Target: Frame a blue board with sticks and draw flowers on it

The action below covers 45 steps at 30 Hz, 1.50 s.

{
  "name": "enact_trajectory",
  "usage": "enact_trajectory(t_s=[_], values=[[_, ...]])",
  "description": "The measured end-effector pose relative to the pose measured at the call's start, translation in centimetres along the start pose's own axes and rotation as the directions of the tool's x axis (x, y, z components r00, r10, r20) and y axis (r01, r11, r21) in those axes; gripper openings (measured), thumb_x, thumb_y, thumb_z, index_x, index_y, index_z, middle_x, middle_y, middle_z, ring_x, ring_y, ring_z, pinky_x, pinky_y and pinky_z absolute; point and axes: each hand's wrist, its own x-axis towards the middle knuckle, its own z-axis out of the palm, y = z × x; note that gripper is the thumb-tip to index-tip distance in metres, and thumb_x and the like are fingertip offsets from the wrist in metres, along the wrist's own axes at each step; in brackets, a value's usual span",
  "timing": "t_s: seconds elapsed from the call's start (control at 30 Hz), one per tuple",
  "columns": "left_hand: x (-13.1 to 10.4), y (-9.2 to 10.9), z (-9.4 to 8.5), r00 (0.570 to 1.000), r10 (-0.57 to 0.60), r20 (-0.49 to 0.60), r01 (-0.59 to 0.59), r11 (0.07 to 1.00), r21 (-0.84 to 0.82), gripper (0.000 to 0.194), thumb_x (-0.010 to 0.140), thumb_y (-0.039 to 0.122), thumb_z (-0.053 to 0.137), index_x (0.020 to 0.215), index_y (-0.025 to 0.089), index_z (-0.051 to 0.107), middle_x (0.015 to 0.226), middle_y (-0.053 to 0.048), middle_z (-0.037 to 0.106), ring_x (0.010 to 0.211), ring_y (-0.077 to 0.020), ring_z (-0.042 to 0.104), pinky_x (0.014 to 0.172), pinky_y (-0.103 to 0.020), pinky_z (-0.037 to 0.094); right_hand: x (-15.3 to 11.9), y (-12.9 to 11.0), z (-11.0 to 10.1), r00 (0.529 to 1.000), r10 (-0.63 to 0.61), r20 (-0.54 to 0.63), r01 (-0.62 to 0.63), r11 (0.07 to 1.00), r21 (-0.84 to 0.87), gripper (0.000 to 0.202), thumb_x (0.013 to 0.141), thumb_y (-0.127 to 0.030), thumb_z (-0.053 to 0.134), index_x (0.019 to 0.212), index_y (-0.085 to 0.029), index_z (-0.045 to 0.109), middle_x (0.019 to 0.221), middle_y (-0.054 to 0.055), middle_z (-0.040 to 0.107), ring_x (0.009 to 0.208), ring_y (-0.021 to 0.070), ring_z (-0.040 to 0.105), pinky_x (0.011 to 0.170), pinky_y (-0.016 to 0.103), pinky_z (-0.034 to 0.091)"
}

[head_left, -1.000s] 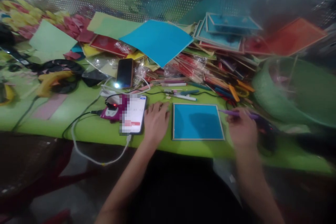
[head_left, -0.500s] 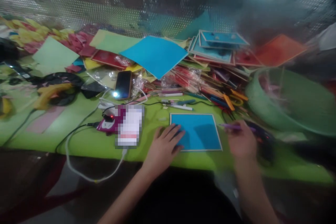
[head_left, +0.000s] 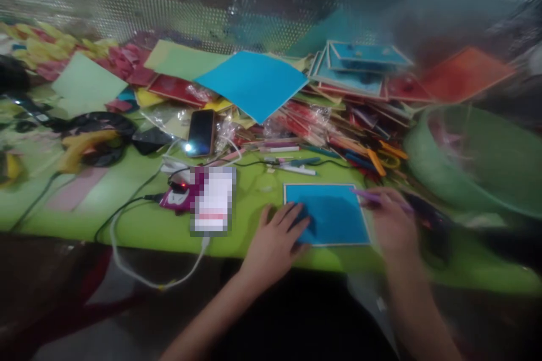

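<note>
A blue rectangular card with a pale border (head_left: 334, 214) lies flat near the front edge of the green table. My left hand (head_left: 279, 237) rests with spread fingers on the card's left side. My right hand (head_left: 393, 223) is closed around a slim purple pen (head_left: 368, 196) at the card's right edge. The pen's tip is over the card's upper right corner; whether it touches the surface I cannot tell. Several pens (head_left: 296, 169) lie on the table behind the card.
To the left are a smartphone (head_left: 201, 132) with its light on, a blurred-out phone (head_left: 214, 197) with a white cable (head_left: 139, 279), and a yellow glue gun (head_left: 87, 146). A large green basin (head_left: 427, 163) stands at the right. Coloured sheets, including a blue one (head_left: 254, 84), pile up behind.
My right hand has brought the pen leftward relative to the card, from beside its right edge to over its upper right corner. My left hand stays on the card. The view has shifted slightly.
</note>
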Motion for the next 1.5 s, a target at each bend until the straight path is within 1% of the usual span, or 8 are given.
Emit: enact_trajectory(t_s=[0.07, 0.2, 0.3, 0.4, 0.53, 0.77, 1.07, 1.5], values=[[-0.1, 0.2, 0.0, 1.000, -0.012, 0.019, 0.012, 1.000, 0.001, 0.049, 0.106, 0.049, 0.055, 0.150, 0.030, 0.055, 0.166, -0.005, 0.048, 0.154, -0.0309, 0.041, 0.124, -0.067, 0.031, -0.1, -0.8, 1.1, 0.999, 0.001, 0.049, 0.001, 0.999, -0.036, 0.014, 0.083, -0.034, 0.076, 0.087, -0.023, 0.083, 0.085, 0.004, 0.075, 0.074, 0.0165, 0.068, 0.066, 0.028, 0.053], [-0.1, 0.2, 0.0, 1.000, -0.007, 0.029, 0.007, 1.000, -0.006, 0.050, 0.107, 0.053, 0.051, 0.151, 0.030, 0.054, 0.166, -0.004, 0.047, 0.153, -0.0305, 0.042, 0.125, -0.067, 0.029, -0.1, -1.4, 3.7, 0.987, 0.068, 0.146, -0.056, 0.995, -0.087, 0.010, 0.082, -0.033, 0.078, 0.086, -0.024, 0.082, 0.082, 0.003, 0.075, 0.075, 0.0176, 0.068, 0.067, 0.029, 0.052], [-0.1, 0.1, -0.1, 1.000, -0.004, 0.030, 0.004, 1.000, -0.015, 0.049, 0.107, 0.053, 0.050, 0.150, 0.029, 0.055, 0.165, -0.005, 0.050, 0.151, -0.0307, 0.044, 0.126, -0.067, 0.028, 0.1, -0.5, 5.4, 0.970, 0.119, 0.211, -0.090, 0.986, -0.142, 0.008, 0.082, -0.032, 0.078, 0.086, -0.025, 0.080, 0.082, 0.002, 0.074, 0.073, 0.0165, 0.068, 0.067, 0.029, 0.052], [-0.1, 0.1, -0.2, 0.999, -0.003, 0.039, 0.004, 1.000, -0.024, 0.050, 0.106, 0.050, 0.054, 0.151, 0.030, 0.054, 0.165, -0.005, 0.050, 0.151, -0.0307, 0.044, 0.126, -0.067, 0.029, 0.2, 0.8, 6.3, 0.955, 0.169, 0.244, -0.110, 0.965, -0.238, 0.007, 0.082, -0.031, 0.078, 0.085, -0.025, 0.077, 0.079, 0.000, 0.073, 0.072, 0.0161, 0.069, 0.068, 0.029, 0.054], [0.0, 0.1, -0.4, 0.999, -0.003, 0.046, 0.005, 0.999, -0.039, 0.051, 0.104, 0.049, 0.058, 0.151, 0.030, 0.054, 0.164, -0.004, 0.051, 0.150, -0.0303, 0.044, 0.126, -0.065, 0.029, 0.2, 1.7, 6.2, 0.945, 0.213, 0.249, -0.106, 0.917, -0.384, 0.009, 0.084, -0.033, 0.079, 0.086, -0.026, 0.074, 0.078, -0.001, 0.072, 0.075, 0.0170, 0.070, 0.070, 0.030, 0.054], [0.0, 0.0, -0.6, 0.998, -0.008, 0.067, 0.013, 0.997, -0.070, 0.052, 0.104, 0.048, 0.059, 0.152, 0.029, 0.053, 0.164, -0.005, 0.051, 0.151, -0.0303, 0.043, 0.127, -0.065, 0.027, 0.0, 1.7, 6.2, 0.951, 0.192, 0.243, -0.054, 0.875, -0.481, 0.012, 0.086, -0.036, 0.076, 0.087, -0.026, 0.071, 0.077, -0.001, 0.072, 0.073, 0.0183, 0.070, 0.068, 0.031, 0.055], [-0.1, -0.2, -0.5, 0.997, -0.008, 0.071, 0.014, 0.996, -0.089, 0.053, 0.104, 0.049, 0.059, 0.152, 0.030, 0.053, 0.164, -0.004, 0.050, 0.152, -0.0304, 0.043, 0.128, -0.065, 0.025, -0.1, 1.7, 6.7, 0.960, 0.156, 0.233, -0.008, 0.846, -0.533, 0.011, 0.085, -0.034, 0.075, 0.086, -0.024, 0.069, 0.076, 0.000, 0.072, 0.071, 0.0180, 0.071, 0.066, 0.031, 0.056], [-0.1, -0.3, -0.4, 0.999, 0.003, 0.053, 0.003, 0.995, -0.103, 0.050, 0.103, 0.049, 0.061, 0.148, 0.029, 0.055, 0.162, -0.003, 0.053, 0.151, -0.0292, 0.044, 0.128, -0.064, 0.024, -0.1, 1.7, 6.9, 0.957, 0.123, 0.263, 0.042, 0.838, -0.544, 0.012, 0.089, -0.037, 0.073, 0.088, -0.025, 0.069, 0.079, 0.002, 0.075, 0.075, 0.0206, 0.072, 0.071, 0.036, 0.059]])
